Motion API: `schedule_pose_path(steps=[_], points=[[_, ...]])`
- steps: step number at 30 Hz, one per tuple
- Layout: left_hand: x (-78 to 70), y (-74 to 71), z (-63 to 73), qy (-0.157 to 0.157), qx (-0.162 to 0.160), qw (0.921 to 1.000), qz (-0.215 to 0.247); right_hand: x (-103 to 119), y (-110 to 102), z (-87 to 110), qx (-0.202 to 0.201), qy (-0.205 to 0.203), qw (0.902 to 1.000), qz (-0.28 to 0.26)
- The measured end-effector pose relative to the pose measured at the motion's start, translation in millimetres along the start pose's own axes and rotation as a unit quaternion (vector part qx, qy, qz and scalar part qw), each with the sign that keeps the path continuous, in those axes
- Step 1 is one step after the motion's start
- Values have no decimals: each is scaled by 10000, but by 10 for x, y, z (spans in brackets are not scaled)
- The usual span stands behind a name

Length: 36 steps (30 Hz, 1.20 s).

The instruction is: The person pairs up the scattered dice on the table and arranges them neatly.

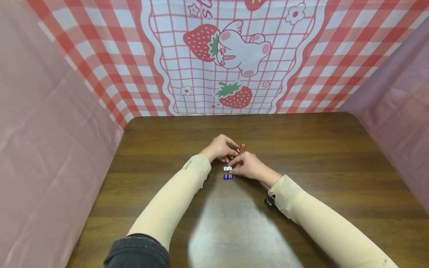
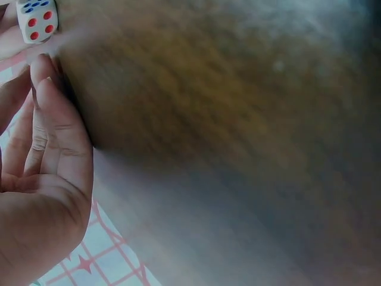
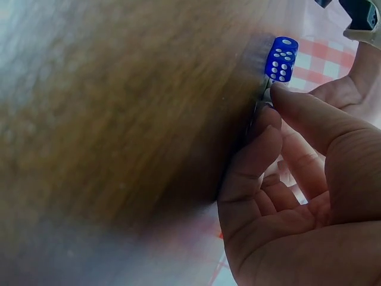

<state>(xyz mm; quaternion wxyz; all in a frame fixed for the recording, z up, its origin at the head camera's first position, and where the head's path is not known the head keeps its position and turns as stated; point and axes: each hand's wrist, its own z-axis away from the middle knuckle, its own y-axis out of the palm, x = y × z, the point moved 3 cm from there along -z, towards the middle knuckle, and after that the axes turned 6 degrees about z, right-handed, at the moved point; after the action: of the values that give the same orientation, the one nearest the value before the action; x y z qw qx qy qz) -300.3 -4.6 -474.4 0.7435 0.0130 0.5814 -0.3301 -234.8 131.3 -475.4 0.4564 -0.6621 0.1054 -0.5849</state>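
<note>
With its thumb and index finger, the left hand (image 1: 221, 147) pinches a red die (image 1: 238, 151). A second red die (image 1: 243, 146) lies just beyond those fingertips. Close in front, the right hand (image 1: 249, 166) has thumb and forefinger at the right one of two white dice (image 1: 227, 168), which stand side by side, and pinches it. Nearer the person are two blue dice (image 1: 228, 177), touching each other. A white die (image 2: 37, 22) shows large in the left wrist view; in the right wrist view a blue die (image 3: 281, 58) stands past the right fingertips, which mostly hide the white die.
All the dice are on a brown wooden table (image 1: 161, 137). A red-and-white checked cloth (image 1: 117, 56) with strawberries hangs behind it. Pink cloth (image 1: 50, 149) hangs at the left and right sides. Both forearms wear cream sleeves.
</note>
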Motion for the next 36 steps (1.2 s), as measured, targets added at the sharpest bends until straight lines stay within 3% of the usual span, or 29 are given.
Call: schedule_pose_path(steps=[16, 24, 36], points=[[-24, 25, -29, 3, -38, 9989, -464, -1, 14, -26, -9, 23, 10000, 3], [-21, 11, -2, -95, -82, 9993, -366, 5, 13, -22, 42, 141, 9999, -44], [29, -48, 109, -7, -107, 9996, -263, -18, 15, -16, 16, 116, 9999, -24]])
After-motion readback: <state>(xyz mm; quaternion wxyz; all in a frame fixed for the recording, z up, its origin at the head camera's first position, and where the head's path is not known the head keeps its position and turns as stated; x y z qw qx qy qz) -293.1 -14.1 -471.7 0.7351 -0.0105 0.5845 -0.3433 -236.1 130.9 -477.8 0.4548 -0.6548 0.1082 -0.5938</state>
